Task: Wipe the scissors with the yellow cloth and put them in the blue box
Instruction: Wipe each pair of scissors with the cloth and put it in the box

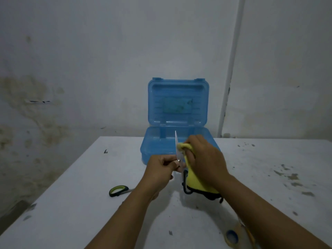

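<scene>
Surface: white, scuffed, with dark specks and smears toward its right side; it carries everything below.

Blue box: translucent plastic case at the far middle of the surface, lid standing upright and open against the wall. A greenish label patch sits in the middle of the lid; no writing on it can be read. What lies in the base cannot be made out, since the hands cover most of it.

Yellow cloth: yellow with a dark edging along its lower hem, bunched in the right hand, whose grip is closed round it. Its upper fold presses against the blade.

Scissors, held pair: pale blade pointing straight up in front of the box, pivot screw visible. The left hand pinches them near the pivot, grip closed on them, just above the surface.

Scissors, second pair: lying flat on the surface to the left of the left forearm, black handle with a green inner loop; the blades are hidden under the arm.

Tape roll: near edge, right, beside the right forearm, with a blue centre.
</scene>
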